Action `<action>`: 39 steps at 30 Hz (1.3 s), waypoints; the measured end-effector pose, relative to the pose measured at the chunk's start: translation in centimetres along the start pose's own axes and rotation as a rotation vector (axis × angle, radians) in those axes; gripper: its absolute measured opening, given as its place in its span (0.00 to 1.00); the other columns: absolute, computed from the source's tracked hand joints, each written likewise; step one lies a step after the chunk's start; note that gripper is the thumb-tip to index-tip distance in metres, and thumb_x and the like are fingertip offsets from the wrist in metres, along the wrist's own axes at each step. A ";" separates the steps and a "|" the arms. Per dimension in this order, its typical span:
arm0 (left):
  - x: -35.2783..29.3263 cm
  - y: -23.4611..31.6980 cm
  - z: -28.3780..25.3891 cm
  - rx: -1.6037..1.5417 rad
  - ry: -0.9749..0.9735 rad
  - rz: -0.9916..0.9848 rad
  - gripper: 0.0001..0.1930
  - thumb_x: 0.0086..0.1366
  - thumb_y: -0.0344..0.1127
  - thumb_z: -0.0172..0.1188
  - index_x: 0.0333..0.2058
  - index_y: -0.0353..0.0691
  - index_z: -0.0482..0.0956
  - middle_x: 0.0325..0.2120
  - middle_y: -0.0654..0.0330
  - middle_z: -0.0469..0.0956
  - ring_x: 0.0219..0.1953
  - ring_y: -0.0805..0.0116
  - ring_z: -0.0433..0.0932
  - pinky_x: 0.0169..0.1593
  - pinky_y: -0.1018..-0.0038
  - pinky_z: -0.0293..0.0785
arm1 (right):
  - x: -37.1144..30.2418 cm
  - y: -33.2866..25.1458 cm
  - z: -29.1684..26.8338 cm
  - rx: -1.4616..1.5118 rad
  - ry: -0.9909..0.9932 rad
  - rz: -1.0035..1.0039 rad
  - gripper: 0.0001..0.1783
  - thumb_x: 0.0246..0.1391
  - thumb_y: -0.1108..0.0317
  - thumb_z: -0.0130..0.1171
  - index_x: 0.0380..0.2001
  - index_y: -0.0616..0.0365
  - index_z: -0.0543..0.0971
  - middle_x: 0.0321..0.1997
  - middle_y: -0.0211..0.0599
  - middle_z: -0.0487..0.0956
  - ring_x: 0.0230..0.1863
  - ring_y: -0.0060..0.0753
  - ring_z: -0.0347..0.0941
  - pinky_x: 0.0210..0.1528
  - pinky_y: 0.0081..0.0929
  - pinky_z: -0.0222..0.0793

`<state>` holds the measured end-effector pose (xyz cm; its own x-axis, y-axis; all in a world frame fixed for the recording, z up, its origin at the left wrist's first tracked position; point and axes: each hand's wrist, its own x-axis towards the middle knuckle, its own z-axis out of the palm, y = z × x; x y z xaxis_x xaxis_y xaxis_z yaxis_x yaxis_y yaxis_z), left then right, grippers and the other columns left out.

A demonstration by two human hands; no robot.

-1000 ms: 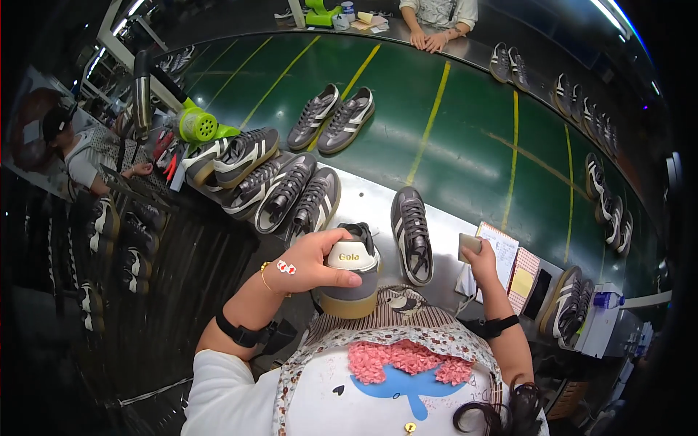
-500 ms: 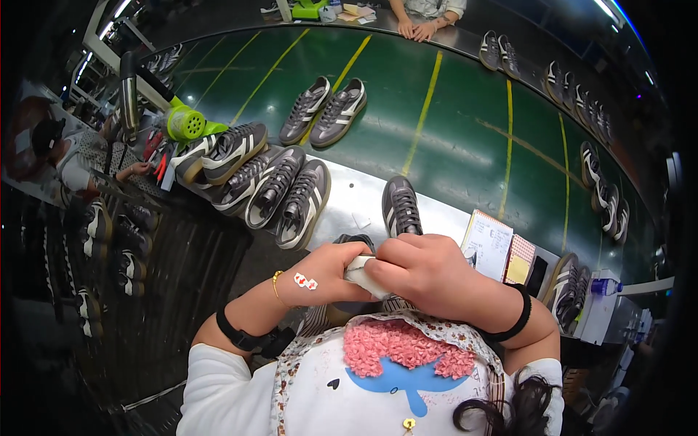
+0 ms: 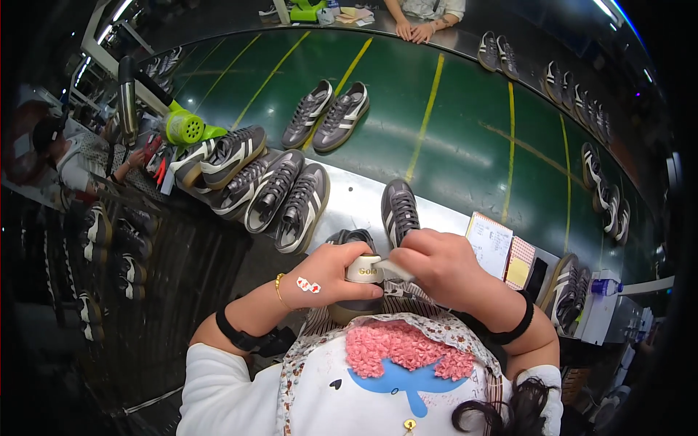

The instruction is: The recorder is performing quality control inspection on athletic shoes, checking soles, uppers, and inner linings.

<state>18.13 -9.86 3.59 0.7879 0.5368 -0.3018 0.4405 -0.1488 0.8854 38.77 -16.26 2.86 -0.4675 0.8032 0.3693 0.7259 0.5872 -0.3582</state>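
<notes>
My left hand grips the heel end of a dark grey shoe, thumb and fingers on either side of its white heel tab, which carries gold lettering. In my right hand a small white cloth or wipe is pinched, its edge right at the tab. Most of the held shoe is hidden behind my hands. Just beyond my right hand a matching grey shoe with white stripes stands on the metal table edge.
Several grey shoes are heaped at the left, beside a bright green blower-like device. A pair stands on the green conveyor belt. To the right lie a notebook and more shoes. Across the belt rest a person's hands.
My right hand has drawn slightly right, uncovering the white heel tab with its lettering. The cloth now shows between hand and tab. The shoes on the belt have shifted slightly in view.
</notes>
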 end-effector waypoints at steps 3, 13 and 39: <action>1.5 -2.7 -0.6 0.340 0.159 0.201 0.22 0.45 0.47 0.65 0.32 0.36 0.72 0.25 0.55 0.74 0.32 0.56 0.72 0.39 0.67 0.67 | -4.4 4.8 2.6 -0.014 0.017 0.437 0.06 0.41 0.68 0.58 0.23 0.54 0.72 0.24 0.34 0.70 0.27 0.39 0.70 0.25 0.33 0.67; 6.6 -20.0 1.2 0.607 -0.267 -0.064 0.13 0.56 0.45 0.55 0.33 0.43 0.76 0.29 0.57 0.77 0.39 0.61 0.74 0.51 0.63 0.60 | -19.8 13.8 14.3 0.252 0.188 1.304 0.25 0.39 0.70 0.62 0.42 0.62 0.66 0.34 0.53 0.74 0.35 0.48 0.73 0.38 0.34 0.69; 39.5 -20.0 -20.1 0.954 0.211 -0.561 0.54 0.38 0.62 0.65 0.62 0.56 0.44 0.52 0.42 0.63 0.57 0.51 0.60 0.61 0.55 0.44 | -22.3 5.0 18.4 -0.092 0.059 1.541 0.43 0.31 0.73 0.63 0.54 0.66 0.56 0.47 0.57 0.62 0.50 0.57 0.59 0.53 0.42 0.55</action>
<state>31.77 30.97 -18.92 0.3267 0.8435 -0.4264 0.9296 -0.3681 -0.0159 43.57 -29.40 -22.96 0.7569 0.5981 -0.2632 0.4982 -0.7888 -0.3600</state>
